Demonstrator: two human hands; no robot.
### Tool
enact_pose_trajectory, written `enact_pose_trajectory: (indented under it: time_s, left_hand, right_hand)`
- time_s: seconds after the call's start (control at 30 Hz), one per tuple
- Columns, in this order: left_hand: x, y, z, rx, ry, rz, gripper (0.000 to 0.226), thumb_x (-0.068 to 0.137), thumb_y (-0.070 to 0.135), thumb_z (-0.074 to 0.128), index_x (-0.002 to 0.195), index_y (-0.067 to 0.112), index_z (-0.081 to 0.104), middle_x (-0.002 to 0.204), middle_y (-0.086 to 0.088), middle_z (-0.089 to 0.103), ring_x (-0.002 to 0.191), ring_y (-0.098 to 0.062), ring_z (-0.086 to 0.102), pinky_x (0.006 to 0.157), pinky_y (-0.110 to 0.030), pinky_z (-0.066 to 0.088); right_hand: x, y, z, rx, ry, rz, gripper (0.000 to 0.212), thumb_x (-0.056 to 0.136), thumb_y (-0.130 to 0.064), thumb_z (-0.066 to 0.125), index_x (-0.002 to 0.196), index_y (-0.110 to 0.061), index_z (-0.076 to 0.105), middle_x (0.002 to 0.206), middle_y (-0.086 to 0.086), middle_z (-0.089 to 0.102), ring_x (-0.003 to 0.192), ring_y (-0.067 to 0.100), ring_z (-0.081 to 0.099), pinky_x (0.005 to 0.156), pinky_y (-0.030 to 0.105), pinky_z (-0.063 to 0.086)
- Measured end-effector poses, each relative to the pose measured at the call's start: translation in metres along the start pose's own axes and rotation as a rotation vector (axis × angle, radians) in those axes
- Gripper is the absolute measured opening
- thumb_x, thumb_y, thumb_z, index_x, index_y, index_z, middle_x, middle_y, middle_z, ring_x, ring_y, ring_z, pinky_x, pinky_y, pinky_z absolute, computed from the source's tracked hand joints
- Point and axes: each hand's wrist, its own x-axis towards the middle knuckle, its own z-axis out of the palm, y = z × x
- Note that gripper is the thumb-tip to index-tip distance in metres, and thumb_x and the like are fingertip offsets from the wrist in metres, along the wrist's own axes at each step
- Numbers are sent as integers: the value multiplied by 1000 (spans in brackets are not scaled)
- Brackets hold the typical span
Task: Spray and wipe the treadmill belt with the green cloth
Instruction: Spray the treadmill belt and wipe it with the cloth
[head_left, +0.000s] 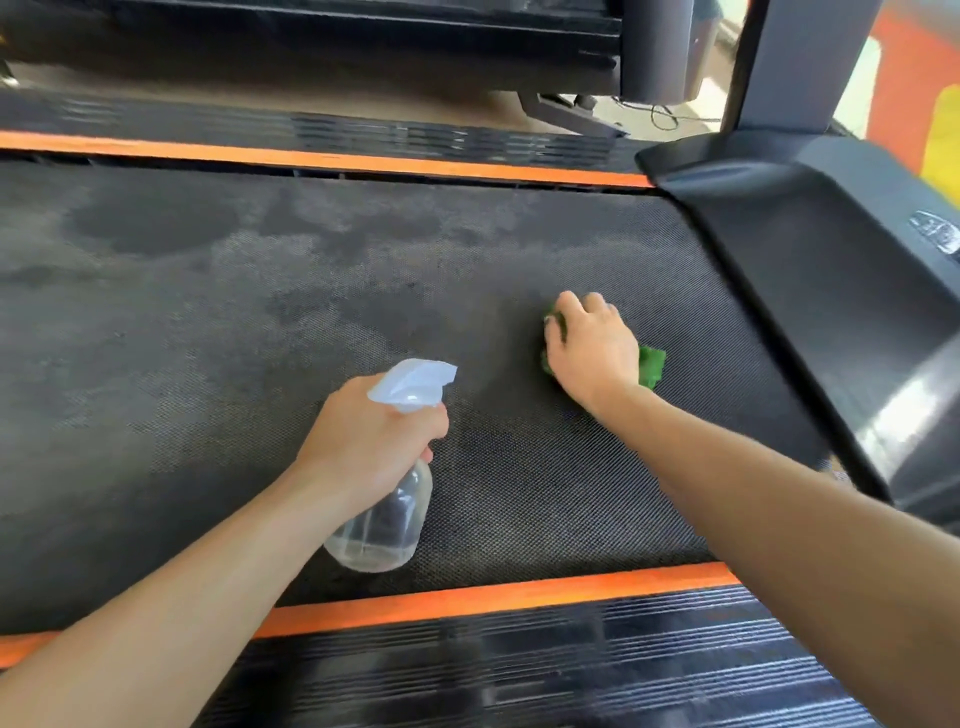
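Head view. The treadmill belt (260, 322) runs across the frame, dark and textured, with uneven darker blotches on its far and left parts. An orange strip (467, 597) borders its near edge, and a second orange strip (311, 158) borders the far edge. The black motor cover (810, 270) sits at the right end of the belt.

The right hand (589, 348) lies palm-down on the belt near the motor cover, fingers curled over the green cloth (652, 366). The cloth is pressed flat to the belt, showing only at the fingertips and behind the heel of the hand.

The left hand (363, 441) is wrapped closed around the neck of a clear spray bottle (384, 525). The bottle is held above the belt, tilted, its pale nozzle (415, 382) pointing toward the cloth. Bottle and cloth are apart.
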Motion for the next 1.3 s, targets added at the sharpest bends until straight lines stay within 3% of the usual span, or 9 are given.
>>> enact_pose_trajectory:
  time_s: [0.2, 0.3, 0.5, 0.7, 0.8, 0.87, 1.03, 1.17, 1.3]
  left_hand:
    - [4, -1, -5, -16, 0, -38, 18, 86, 28, 72, 95, 12, 75, 67, -1, 77, 45, 2, 55, 58, -28, 40]
    - [1, -2, -4, -34, 11, -29, 16, 86, 27, 72, 94, 13, 75, 69, -3, 77, 46, 0, 55, 57, -27, 41]
    - [-3, 1, 0, 25, 5, 7, 14, 86, 28, 70, 89, 15, 75, 68, 0, 76, 54, -6, 58, 65, -30, 47]
    - [-1, 5, 0, 43, -28, -3, 12, 85, 30, 73, 89, 19, 76, 66, 1, 76, 48, -2, 55, 61, -28, 44]
    - [-4, 14, 0, 55, -91, 24, 12, 85, 30, 76, 88, 18, 76, 68, 0, 76, 49, -2, 53, 56, -25, 42]
    - [-3, 27, 6, 67, -122, 69, 12, 86, 30, 77, 88, 18, 76, 69, -2, 76, 52, -2, 55, 59, -26, 42]
    - [21, 67, 33, 65, -146, 117, 22, 86, 34, 76, 99, 16, 75, 80, -7, 78, 46, 3, 57, 60, -26, 41]
    - [46, 89, 65, 110, -198, 118, 23, 83, 35, 76, 103, 25, 74, 93, -1, 81, 71, -6, 75, 65, -26, 49]
    - [63, 97, 89, 198, -204, 57, 20, 79, 35, 75, 80, 15, 74, 77, 1, 79, 74, -21, 74, 69, -32, 55]
  right_hand:
    - [-117, -47, -30, 276, -237, -635, 24, 99, -35, 46, 95, -15, 59, 91, 6, 54, 81, 28, 53, 73, 40, 47]
    - [-92, -20, -30, 142, -241, -885, 25, 103, -35, 46, 96, -15, 59, 94, 5, 53, 82, 26, 52, 75, 39, 48]
    - [-20, -14, 1, 12, -25, -89, 26, 101, -36, 43, 106, -13, 54, 102, 10, 56, 97, 35, 56, 71, 39, 45]
    - [-120, -26, -38, 312, -280, -565, 20, 96, -36, 49, 93, -17, 56, 88, 2, 53, 80, 27, 55, 72, 38, 48]
    - [-118, 17, -48, 200, -231, -714, 20, 100, -33, 51, 92, -16, 57, 90, 3, 52, 79, 24, 51, 74, 35, 45]
    - [-98, 56, -43, 80, -127, -556, 24, 100, -37, 46, 92, -17, 56, 90, 4, 52, 82, 28, 55, 72, 39, 51]
    - [-61, 108, -36, -41, 35, 294, 23, 98, -34, 50, 101, -12, 56, 100, 14, 57, 101, 39, 57, 68, 42, 45]
    - [-74, 101, -28, -23, 70, 126, 18, 95, -28, 58, 93, -10, 56, 90, 13, 56, 88, 38, 58, 65, 40, 45]
    - [-71, 111, -28, -40, 90, 93, 18, 95, -30, 58, 90, -13, 55, 87, 8, 55, 85, 36, 59, 62, 38, 44]
